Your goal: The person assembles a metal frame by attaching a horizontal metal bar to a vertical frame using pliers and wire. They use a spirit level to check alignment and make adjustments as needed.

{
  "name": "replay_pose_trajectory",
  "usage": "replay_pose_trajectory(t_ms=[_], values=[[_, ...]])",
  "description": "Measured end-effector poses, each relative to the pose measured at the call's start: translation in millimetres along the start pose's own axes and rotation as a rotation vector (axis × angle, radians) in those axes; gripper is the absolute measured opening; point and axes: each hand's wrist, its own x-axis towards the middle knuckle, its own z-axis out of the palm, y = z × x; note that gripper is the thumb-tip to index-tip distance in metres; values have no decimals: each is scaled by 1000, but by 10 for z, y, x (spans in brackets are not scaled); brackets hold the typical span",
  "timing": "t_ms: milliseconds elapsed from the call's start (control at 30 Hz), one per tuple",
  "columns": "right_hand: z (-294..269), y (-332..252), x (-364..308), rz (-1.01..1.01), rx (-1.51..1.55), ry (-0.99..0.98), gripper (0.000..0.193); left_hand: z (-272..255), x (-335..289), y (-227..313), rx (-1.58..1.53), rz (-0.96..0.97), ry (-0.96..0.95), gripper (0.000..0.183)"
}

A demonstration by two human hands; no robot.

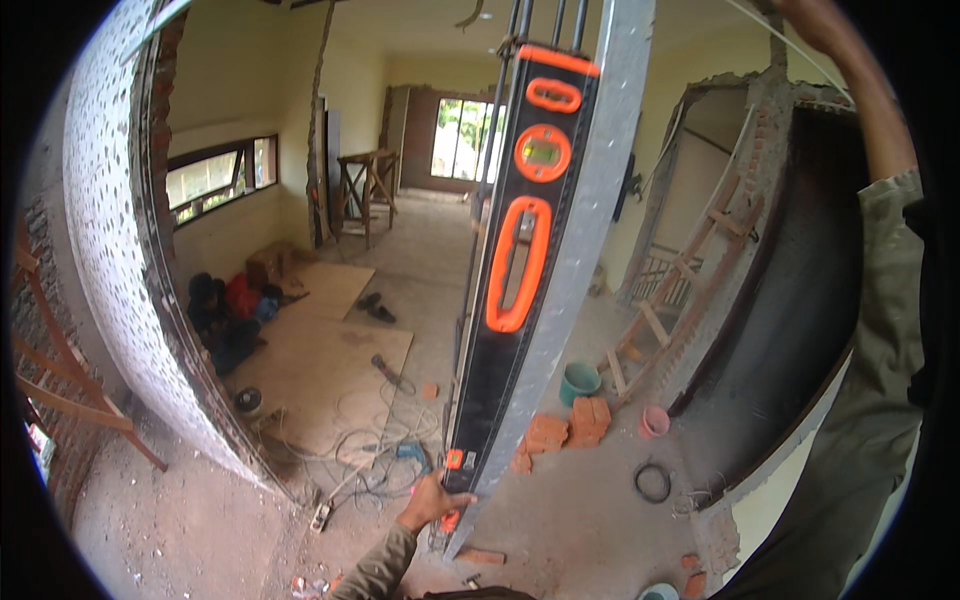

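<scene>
A long black spirit level [482,385] with orange grips and vials stands upright against a silvery metal profile [575,270]. Thin dark steel bars [490,140] run up beside it. Near its lower end my left hand [433,502] is closed around the level, with the thumb reaching across its face. My right arm is raised high at the right; only part of my right hand [815,25] shows at the top edge. Its fingers lie outside the picture, so what it touches is hidden.
Below are red bricks [588,422], a green bucket [580,384], a pink bucket [655,421] and tangled cables [345,440]. A wooden ladder [655,325] leans at the right. A person [225,325] sits by plywood sheets [330,365] at the left. Farther back stands a wooden trestle [367,190].
</scene>
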Motion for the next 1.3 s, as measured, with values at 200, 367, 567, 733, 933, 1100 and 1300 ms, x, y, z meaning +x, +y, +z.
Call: replay_pose_trajectory(t_ms=[200, 367, 567, 733, 933, 1100, 1300], values=[[73, 28, -11, -110, 32, 99, 23, -793, 68, 736, 256, -16, 193, 76], [97, 79, -25, -128, 0, 75, 26, -1470, 791, 2313, 125, 551, 429, 49], [63, 59, -62, -99, -7, 74, 27, -2035, 1732, 4459, 176, 1042, 557, 50], [83, 50, -84, -100, 34, 99, 27, -2006, 2156, 5551, 249, 947, 435, 64], [111, 66, -83, -91, 78, 77, 25, -1880, 2440, 5849, 211, 763, 309, 57], [176, 94, -62, -122, 102, 72, 20, -1865, 2478, 5843, 163, 748, 332, 51], [379, 156, -62, -127, 203, 71, 17, -1851, 2455, 5850, 166, 735, 381, 49]])
